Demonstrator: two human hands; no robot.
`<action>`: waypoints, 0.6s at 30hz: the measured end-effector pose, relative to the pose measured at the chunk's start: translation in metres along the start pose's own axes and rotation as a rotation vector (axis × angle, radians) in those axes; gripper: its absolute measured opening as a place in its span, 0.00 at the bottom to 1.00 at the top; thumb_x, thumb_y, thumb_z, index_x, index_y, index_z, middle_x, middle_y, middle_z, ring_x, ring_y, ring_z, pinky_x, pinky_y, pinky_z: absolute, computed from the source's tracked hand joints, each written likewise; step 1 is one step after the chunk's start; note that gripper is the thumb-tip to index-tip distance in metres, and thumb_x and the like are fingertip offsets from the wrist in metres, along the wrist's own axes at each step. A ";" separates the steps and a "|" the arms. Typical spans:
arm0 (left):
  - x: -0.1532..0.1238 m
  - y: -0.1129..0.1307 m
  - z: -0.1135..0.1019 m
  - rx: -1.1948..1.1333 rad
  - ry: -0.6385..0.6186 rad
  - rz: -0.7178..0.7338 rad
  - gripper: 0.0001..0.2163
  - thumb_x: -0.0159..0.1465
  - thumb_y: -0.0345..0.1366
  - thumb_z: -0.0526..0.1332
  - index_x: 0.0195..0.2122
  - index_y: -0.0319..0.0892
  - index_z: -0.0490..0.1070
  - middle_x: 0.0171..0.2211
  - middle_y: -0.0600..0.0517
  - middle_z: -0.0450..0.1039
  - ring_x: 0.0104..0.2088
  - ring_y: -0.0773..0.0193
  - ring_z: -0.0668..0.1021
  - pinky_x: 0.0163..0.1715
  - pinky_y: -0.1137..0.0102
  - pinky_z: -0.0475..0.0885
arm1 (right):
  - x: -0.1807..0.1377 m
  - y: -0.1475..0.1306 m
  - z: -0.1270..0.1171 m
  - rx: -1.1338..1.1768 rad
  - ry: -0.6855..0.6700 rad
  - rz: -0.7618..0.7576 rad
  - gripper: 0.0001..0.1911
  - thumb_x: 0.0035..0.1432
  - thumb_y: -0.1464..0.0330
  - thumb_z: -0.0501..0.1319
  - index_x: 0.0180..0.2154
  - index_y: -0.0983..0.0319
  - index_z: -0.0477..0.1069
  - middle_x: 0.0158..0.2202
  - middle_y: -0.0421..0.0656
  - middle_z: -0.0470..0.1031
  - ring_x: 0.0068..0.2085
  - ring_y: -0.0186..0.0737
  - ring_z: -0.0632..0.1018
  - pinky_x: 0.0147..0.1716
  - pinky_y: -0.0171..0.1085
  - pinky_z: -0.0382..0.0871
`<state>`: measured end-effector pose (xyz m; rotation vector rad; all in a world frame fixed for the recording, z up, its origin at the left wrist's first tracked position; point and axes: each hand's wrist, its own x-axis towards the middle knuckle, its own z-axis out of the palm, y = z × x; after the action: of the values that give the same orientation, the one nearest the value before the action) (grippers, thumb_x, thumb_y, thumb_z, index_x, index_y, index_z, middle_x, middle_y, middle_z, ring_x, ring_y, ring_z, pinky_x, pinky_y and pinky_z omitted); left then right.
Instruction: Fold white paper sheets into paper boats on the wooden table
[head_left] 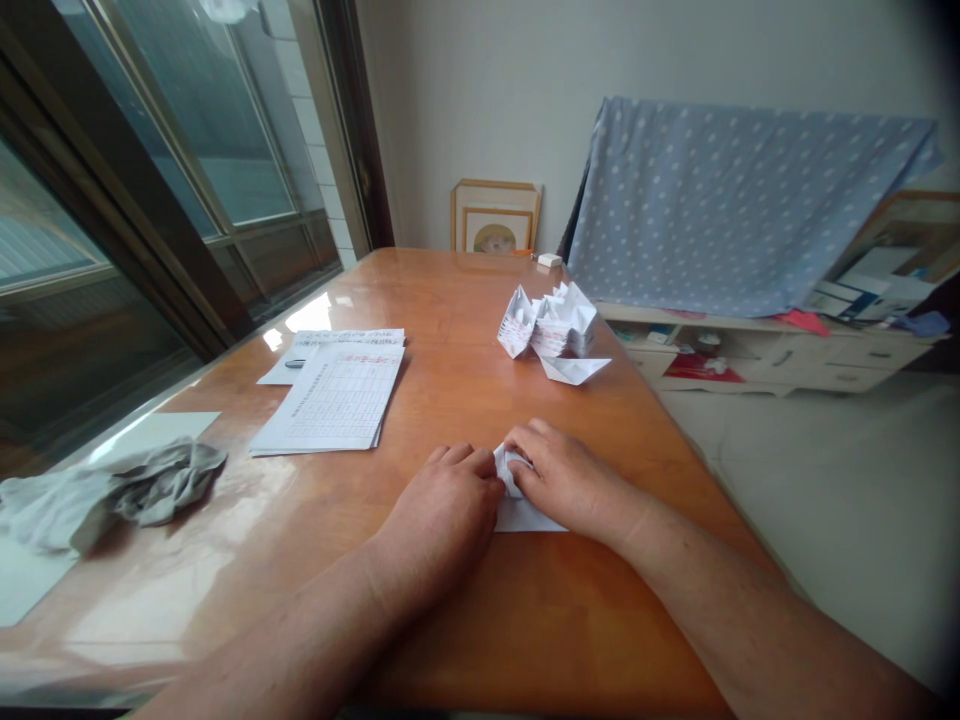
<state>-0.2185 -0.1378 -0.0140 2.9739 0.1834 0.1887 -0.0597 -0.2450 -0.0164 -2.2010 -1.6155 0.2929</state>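
Note:
Both hands rest on a small folded white paper (521, 512) lying on the wooden table (465, 400). My left hand (442, 510) is curled, its fingertips pressing the paper's left edge. My right hand (562, 475) lies over the paper's top, fingers bent and pinching a fold. Most of the paper is hidden under the hands. Beyond them, a pile of folded paper boats (551, 325) sits on the table, with one single boat (574, 368) in front of it.
A stack of printed sheets (334, 398) with a pen (295, 364) lies at the left centre. A crumpled grey cloth (127, 490) lies at the near left on a pale sheet. Windows run along the left. A cloth-covered cabinet (742, 210) stands at the right.

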 end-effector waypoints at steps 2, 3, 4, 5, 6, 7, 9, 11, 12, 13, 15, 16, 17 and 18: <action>0.000 0.000 0.000 0.007 0.006 -0.002 0.07 0.65 0.30 0.58 0.33 0.42 0.75 0.37 0.47 0.72 0.38 0.57 0.71 0.41 0.62 0.66 | 0.000 0.000 0.001 -0.005 0.002 0.002 0.06 0.64 0.70 0.57 0.42 0.60 0.70 0.42 0.45 0.71 0.42 0.40 0.74 0.42 0.35 0.62; -0.001 0.000 0.000 0.009 0.006 -0.005 0.07 0.65 0.30 0.58 0.32 0.42 0.75 0.37 0.47 0.72 0.38 0.57 0.71 0.40 0.62 0.66 | 0.001 0.000 0.001 -0.007 0.005 0.002 0.06 0.64 0.70 0.57 0.42 0.60 0.70 0.42 0.45 0.71 0.42 0.40 0.74 0.42 0.36 0.62; -0.001 0.001 0.000 0.009 0.004 -0.008 0.07 0.64 0.30 0.58 0.32 0.42 0.75 0.37 0.47 0.72 0.38 0.57 0.71 0.40 0.62 0.66 | 0.001 0.000 0.002 -0.009 0.008 0.001 0.06 0.63 0.71 0.57 0.42 0.60 0.69 0.42 0.45 0.71 0.42 0.40 0.74 0.43 0.36 0.62; -0.001 0.002 -0.001 0.010 0.001 -0.012 0.07 0.64 0.30 0.58 0.32 0.42 0.75 0.37 0.47 0.72 0.38 0.57 0.72 0.41 0.62 0.66 | 0.001 0.000 0.002 -0.010 0.013 0.001 0.05 0.63 0.71 0.57 0.42 0.60 0.69 0.42 0.45 0.71 0.42 0.41 0.74 0.43 0.36 0.62; -0.001 0.003 -0.001 0.010 -0.002 -0.016 0.07 0.64 0.30 0.58 0.32 0.42 0.75 0.36 0.47 0.72 0.38 0.57 0.72 0.41 0.62 0.66 | 0.001 0.000 0.003 -0.011 0.018 0.003 0.05 0.63 0.71 0.57 0.41 0.60 0.68 0.42 0.45 0.71 0.42 0.41 0.74 0.42 0.36 0.62; -0.002 0.004 -0.002 0.013 -0.003 -0.019 0.06 0.64 0.30 0.59 0.32 0.42 0.75 0.36 0.47 0.72 0.38 0.57 0.72 0.41 0.62 0.66 | 0.001 0.000 0.003 -0.011 0.023 0.007 0.05 0.62 0.71 0.57 0.41 0.60 0.68 0.41 0.45 0.71 0.42 0.41 0.73 0.42 0.36 0.62; -0.002 0.007 -0.005 0.023 -0.001 -0.025 0.05 0.64 0.30 0.59 0.35 0.42 0.75 0.36 0.47 0.73 0.38 0.57 0.73 0.41 0.61 0.66 | 0.001 -0.001 0.003 -0.006 0.032 0.018 0.03 0.62 0.71 0.57 0.40 0.60 0.66 0.41 0.44 0.71 0.41 0.40 0.73 0.42 0.36 0.62; -0.002 0.010 -0.007 0.049 0.006 -0.030 0.06 0.64 0.30 0.59 0.38 0.43 0.75 0.35 0.48 0.73 0.36 0.57 0.73 0.39 0.60 0.65 | 0.000 -0.002 0.002 0.002 0.038 0.029 0.02 0.62 0.71 0.57 0.39 0.60 0.65 0.40 0.44 0.71 0.40 0.40 0.73 0.41 0.36 0.62; -0.003 0.011 -0.008 0.064 0.008 -0.030 0.06 0.64 0.31 0.59 0.39 0.43 0.75 0.35 0.48 0.73 0.36 0.57 0.73 0.39 0.60 0.64 | 0.000 -0.002 0.001 0.008 0.038 0.034 0.02 0.62 0.72 0.57 0.38 0.60 0.65 0.40 0.44 0.71 0.40 0.40 0.73 0.41 0.36 0.62; -0.003 0.012 -0.008 0.080 0.007 -0.027 0.06 0.64 0.32 0.59 0.38 0.43 0.75 0.35 0.48 0.73 0.36 0.57 0.74 0.38 0.59 0.64 | -0.001 -0.003 0.001 0.015 0.037 0.038 0.03 0.62 0.72 0.57 0.38 0.60 0.65 0.40 0.44 0.71 0.40 0.39 0.73 0.41 0.36 0.62; -0.003 0.013 -0.008 0.103 0.007 -0.015 0.05 0.64 0.33 0.59 0.37 0.44 0.75 0.34 0.48 0.73 0.35 0.56 0.73 0.38 0.58 0.63 | -0.001 -0.003 0.000 0.030 0.034 0.041 0.04 0.61 0.73 0.58 0.39 0.60 0.65 0.40 0.43 0.71 0.39 0.39 0.73 0.41 0.36 0.63; -0.003 0.013 -0.008 0.109 0.007 -0.009 0.05 0.63 0.33 0.59 0.36 0.44 0.75 0.34 0.49 0.73 0.35 0.56 0.73 0.38 0.58 0.62 | -0.001 -0.003 0.000 0.036 0.033 0.039 0.05 0.61 0.73 0.58 0.39 0.60 0.65 0.40 0.43 0.71 0.39 0.39 0.73 0.41 0.35 0.63; -0.004 0.013 -0.008 0.111 0.007 -0.006 0.05 0.63 0.33 0.59 0.36 0.44 0.75 0.34 0.49 0.73 0.35 0.56 0.73 0.37 0.58 0.62 | -0.001 -0.002 0.000 0.039 0.032 0.031 0.05 0.61 0.73 0.58 0.40 0.60 0.66 0.41 0.43 0.71 0.39 0.39 0.73 0.41 0.35 0.63; -0.004 0.013 -0.007 0.111 0.008 -0.006 0.05 0.63 0.33 0.59 0.36 0.44 0.75 0.34 0.49 0.73 0.35 0.55 0.73 0.37 0.58 0.62 | -0.002 -0.002 0.000 0.038 0.032 0.020 0.05 0.61 0.73 0.58 0.40 0.60 0.67 0.41 0.43 0.71 0.40 0.39 0.73 0.41 0.36 0.63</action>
<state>-0.2222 -0.1502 -0.0050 3.0831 0.2097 0.1962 -0.0617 -0.2462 -0.0159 -2.1833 -1.5598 0.2906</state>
